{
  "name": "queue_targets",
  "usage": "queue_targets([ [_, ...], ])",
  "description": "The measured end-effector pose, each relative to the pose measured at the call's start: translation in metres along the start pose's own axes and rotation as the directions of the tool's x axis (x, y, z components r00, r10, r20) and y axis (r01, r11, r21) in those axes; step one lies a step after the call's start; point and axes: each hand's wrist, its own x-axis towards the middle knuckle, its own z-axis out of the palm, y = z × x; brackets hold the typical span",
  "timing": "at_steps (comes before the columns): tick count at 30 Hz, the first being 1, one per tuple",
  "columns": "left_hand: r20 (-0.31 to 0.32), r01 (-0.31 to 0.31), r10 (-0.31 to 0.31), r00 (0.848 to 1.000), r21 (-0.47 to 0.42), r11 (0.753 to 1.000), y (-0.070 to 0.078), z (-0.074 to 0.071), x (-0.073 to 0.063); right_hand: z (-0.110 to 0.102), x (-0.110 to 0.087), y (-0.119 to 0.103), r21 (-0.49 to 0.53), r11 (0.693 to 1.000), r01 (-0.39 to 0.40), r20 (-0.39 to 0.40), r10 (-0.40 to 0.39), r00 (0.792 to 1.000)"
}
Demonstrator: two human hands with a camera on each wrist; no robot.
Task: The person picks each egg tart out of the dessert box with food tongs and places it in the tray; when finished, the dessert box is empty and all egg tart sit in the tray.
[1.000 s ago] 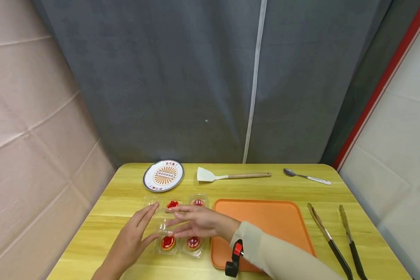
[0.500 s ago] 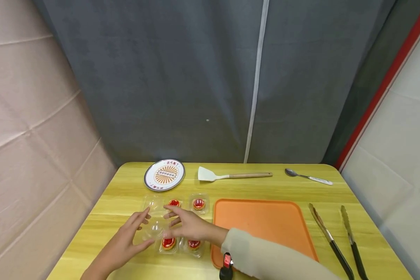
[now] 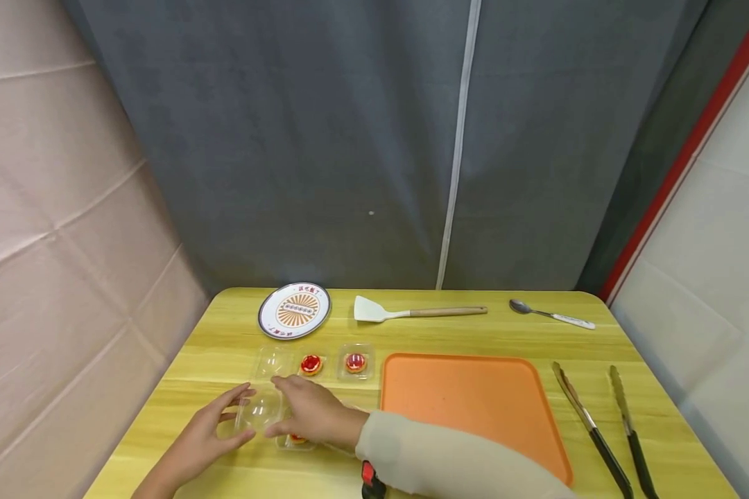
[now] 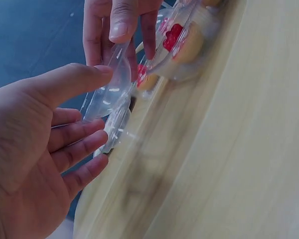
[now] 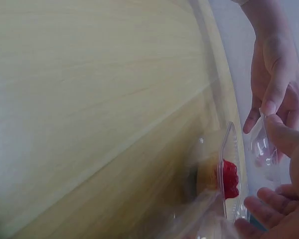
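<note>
A clear plastic lid (image 3: 259, 410) lies tipped over to the left between my two hands. My left hand (image 3: 196, 440) holds its left side, thumb and fingers at opposite edges. From the right, my right hand (image 3: 315, 412) holds the other side, its thumb against the lid (image 4: 112, 92) in the left wrist view. Partly hidden under the right hand is a red-topped tart (image 3: 297, 439) in its clear tray. In the right wrist view a red-topped tart (image 5: 230, 179) sits beside the lid. Behind stands another tart (image 3: 311, 364), with a clear lid (image 3: 274, 362) folded open at its left.
A packaged tart (image 3: 355, 362) stands left of the orange tray (image 3: 474, 416). Farther back are a patterned plate (image 3: 295, 311), a white spatula (image 3: 374, 311) with wooden handle, and a spoon (image 3: 549, 314). Black-handled tongs (image 3: 599, 443) lie at the right.
Both hands have moved left and slightly toward me, and the lid has swung left between them. My right hand and sleeve now cover the near-right tart.
</note>
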Motion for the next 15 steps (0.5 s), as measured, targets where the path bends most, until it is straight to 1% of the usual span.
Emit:
queue_targets([
  [4, 0.01, -0.005, 0.005, 1.0, -0.018, 1.0, -0.01, -0.002, -0.003, 0.006, 0.006, -0.008, -0.078, 0.996, -0.032, 0.002, 0.032, 0.999],
  [9, 0.045, 0.032, -0.03, 0.999, -0.062, 0.998, -0.015, -0.007, -0.005, 0.013, 0.012, -0.016, -0.158, 0.984, -0.077, 0.013, 0.08, 0.997],
  [11, 0.057, 0.043, -0.039, 0.998, -0.062, 0.997, -0.017, -0.008, -0.005, 0.018, 0.014, -0.017, -0.187, 0.978, -0.097, 0.011, 0.1, 0.995],
  [15, 0.077, 0.071, -0.069, 0.995, -0.017, 0.997, -0.022, -0.007, -0.007, 0.024, 0.016, -0.02, -0.216, 0.967, -0.137, 0.007, 0.142, 0.99],
])
